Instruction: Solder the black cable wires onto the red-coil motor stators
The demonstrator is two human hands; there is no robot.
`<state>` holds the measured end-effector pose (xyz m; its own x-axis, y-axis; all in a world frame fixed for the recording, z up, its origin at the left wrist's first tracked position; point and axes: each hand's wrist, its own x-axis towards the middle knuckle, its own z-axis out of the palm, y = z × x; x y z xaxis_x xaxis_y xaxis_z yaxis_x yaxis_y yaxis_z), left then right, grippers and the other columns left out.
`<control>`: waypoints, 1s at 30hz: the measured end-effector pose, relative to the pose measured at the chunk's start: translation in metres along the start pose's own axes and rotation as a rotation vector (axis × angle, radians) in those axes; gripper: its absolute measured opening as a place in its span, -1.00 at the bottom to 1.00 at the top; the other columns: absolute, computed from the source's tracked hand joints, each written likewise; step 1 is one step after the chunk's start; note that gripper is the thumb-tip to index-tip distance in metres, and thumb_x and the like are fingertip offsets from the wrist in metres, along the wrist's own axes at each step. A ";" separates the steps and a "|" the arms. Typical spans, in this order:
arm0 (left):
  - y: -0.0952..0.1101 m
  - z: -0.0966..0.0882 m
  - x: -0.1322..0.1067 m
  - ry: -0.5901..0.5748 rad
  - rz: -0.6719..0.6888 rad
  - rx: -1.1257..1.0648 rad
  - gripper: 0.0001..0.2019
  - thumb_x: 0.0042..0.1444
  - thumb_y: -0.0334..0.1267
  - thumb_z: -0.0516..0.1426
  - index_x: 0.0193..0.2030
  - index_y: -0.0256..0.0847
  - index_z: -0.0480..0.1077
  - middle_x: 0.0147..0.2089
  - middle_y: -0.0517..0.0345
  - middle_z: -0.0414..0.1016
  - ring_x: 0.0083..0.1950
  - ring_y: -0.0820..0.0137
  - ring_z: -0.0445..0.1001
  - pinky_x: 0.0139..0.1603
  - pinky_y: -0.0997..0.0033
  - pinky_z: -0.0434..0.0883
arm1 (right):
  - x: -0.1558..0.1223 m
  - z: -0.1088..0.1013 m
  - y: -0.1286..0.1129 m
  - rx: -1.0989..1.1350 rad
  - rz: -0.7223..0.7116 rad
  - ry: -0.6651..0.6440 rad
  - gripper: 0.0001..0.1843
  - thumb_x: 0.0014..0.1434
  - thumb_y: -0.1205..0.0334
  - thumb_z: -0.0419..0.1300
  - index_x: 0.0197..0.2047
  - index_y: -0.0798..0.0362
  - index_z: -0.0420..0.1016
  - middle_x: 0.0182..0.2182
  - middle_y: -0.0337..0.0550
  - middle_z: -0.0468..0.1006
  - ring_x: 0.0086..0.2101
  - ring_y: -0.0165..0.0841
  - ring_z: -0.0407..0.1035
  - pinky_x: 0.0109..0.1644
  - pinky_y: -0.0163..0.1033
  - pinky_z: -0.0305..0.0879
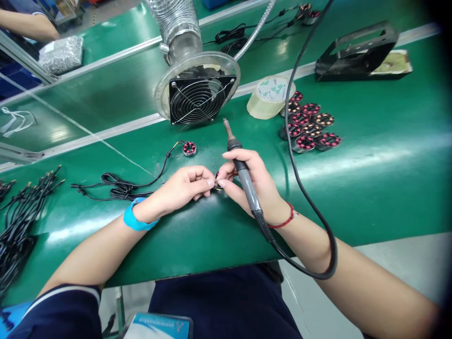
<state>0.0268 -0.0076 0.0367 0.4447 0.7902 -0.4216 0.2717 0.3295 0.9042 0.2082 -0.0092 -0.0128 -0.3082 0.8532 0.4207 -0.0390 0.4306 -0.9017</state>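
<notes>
My left hand, with a blue wristband, pinches a thin black wire at its fingertips. My right hand holds a soldering iron laid across its palm, tip pointing away toward the fan, while its fingertips pinch a small coil part against the left hand's fingers. Both hands meet above the green bench mat. One small wound coil with a black lead lies just beyond them. The part between my fingers is mostly hidden.
A fume fan on a metal duct stands straight ahead. A tape roll and several wound coils sit to the right, with a black iron stand behind. Black cable bundles lie at left. Another person's arm shows far left.
</notes>
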 end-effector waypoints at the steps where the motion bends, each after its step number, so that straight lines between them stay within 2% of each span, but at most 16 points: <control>1: -0.001 0.000 0.002 0.036 0.006 0.006 -0.85 0.12 -0.21 0.14 -0.36 -0.27 0.37 -0.52 0.31 0.33 -0.53 0.61 0.20 -0.49 0.55 0.14 | 0.000 -0.001 0.000 -0.021 0.019 -0.004 -0.54 0.16 0.39 0.21 0.07 -0.12 0.21 -0.35 -0.35 0.48 -0.41 -0.51 0.43 -0.26 -0.35 0.45; 4: -0.008 -0.002 0.009 0.148 0.006 0.077 -0.89 0.05 -0.30 0.12 -0.43 -0.28 0.37 -0.56 0.32 0.29 -0.52 0.60 0.20 -0.46 0.54 0.14 | 0.000 -0.007 -0.002 -0.128 0.116 0.000 -0.59 0.22 0.33 0.17 0.11 -0.10 0.23 -0.31 -0.30 0.55 -0.35 -0.46 0.49 -0.20 -0.29 0.47; 7: -0.015 -0.004 0.015 0.207 0.000 0.112 -0.90 0.05 -0.32 0.10 -0.44 -0.28 0.36 -0.57 0.31 0.32 -0.52 0.59 0.21 -0.44 0.53 0.15 | -0.001 -0.017 -0.012 -0.276 0.188 0.048 -0.64 0.29 0.19 0.14 0.16 -0.10 0.30 -0.32 -0.26 0.59 -0.41 -0.41 0.50 -0.24 -0.24 0.47; 10: -0.019 -0.004 0.017 0.223 0.014 0.135 -0.89 0.08 -0.30 0.10 -0.42 -0.27 0.35 -0.58 0.32 0.31 -0.53 0.58 0.22 -0.44 0.53 0.15 | -0.008 -0.022 -0.023 -0.415 0.112 0.176 -0.67 0.27 0.13 0.18 0.11 -0.11 0.42 -0.21 -0.17 0.60 -0.37 -0.36 0.50 -0.22 -0.16 0.47; 12: -0.019 -0.004 0.016 0.233 0.018 0.154 -0.89 0.09 -0.29 0.10 -0.41 -0.26 0.34 -0.58 0.32 0.32 -0.54 0.58 0.22 -0.45 0.53 0.14 | -0.015 -0.019 -0.027 -0.457 0.062 0.263 -0.70 0.22 0.18 0.24 0.04 -0.12 0.48 -0.20 -0.16 0.58 -0.32 -0.32 0.50 -0.19 -0.14 0.47; 16: -0.018 -0.004 0.016 0.230 0.012 0.172 -0.89 0.11 -0.29 0.09 -0.40 -0.26 0.34 -0.58 0.31 0.35 -0.55 0.58 0.21 -0.47 0.53 0.13 | -0.030 -0.009 -0.024 -0.413 0.039 0.374 -0.72 0.12 0.33 0.31 -0.09 -0.10 0.48 -0.36 -0.27 0.56 -0.51 -0.44 0.43 -0.45 -0.28 0.42; 20: -0.016 -0.004 0.016 0.231 0.011 0.171 -0.90 0.10 -0.30 0.09 -0.41 -0.25 0.34 -0.58 0.31 0.35 -0.56 0.58 0.21 -0.47 0.52 0.13 | -0.039 -0.009 -0.018 -0.429 0.066 0.373 -0.87 0.13 0.21 0.31 -0.21 -0.05 0.49 -0.42 -0.28 0.57 -0.63 -0.49 0.38 -0.61 -0.34 0.30; 23: -0.016 -0.003 0.017 0.225 0.017 0.177 -0.90 0.10 -0.30 0.08 -0.40 -0.26 0.34 -0.58 0.31 0.35 -0.55 0.58 0.21 -0.47 0.52 0.14 | -0.043 -0.013 -0.015 -0.445 0.087 0.379 -0.85 0.15 0.12 0.30 -0.20 -0.06 0.50 -0.43 -0.26 0.58 -0.61 -0.45 0.42 -0.59 -0.30 0.33; 30: -0.019 -0.005 0.017 0.222 0.033 0.208 -0.89 0.12 -0.29 0.08 -0.39 -0.26 0.34 -0.56 0.31 0.35 -0.55 0.59 0.17 -0.49 0.53 0.12 | -0.043 -0.011 -0.015 -0.436 0.154 0.369 -0.83 0.17 0.06 0.28 -0.21 -0.07 0.49 -0.46 -0.25 0.57 -0.59 -0.41 0.44 -0.58 -0.27 0.35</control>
<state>0.0251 0.0018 0.0128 0.2650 0.8998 -0.3466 0.4399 0.2071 0.8739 0.2327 -0.0494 -0.0159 0.0752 0.9278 0.3655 0.3987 0.3080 -0.8638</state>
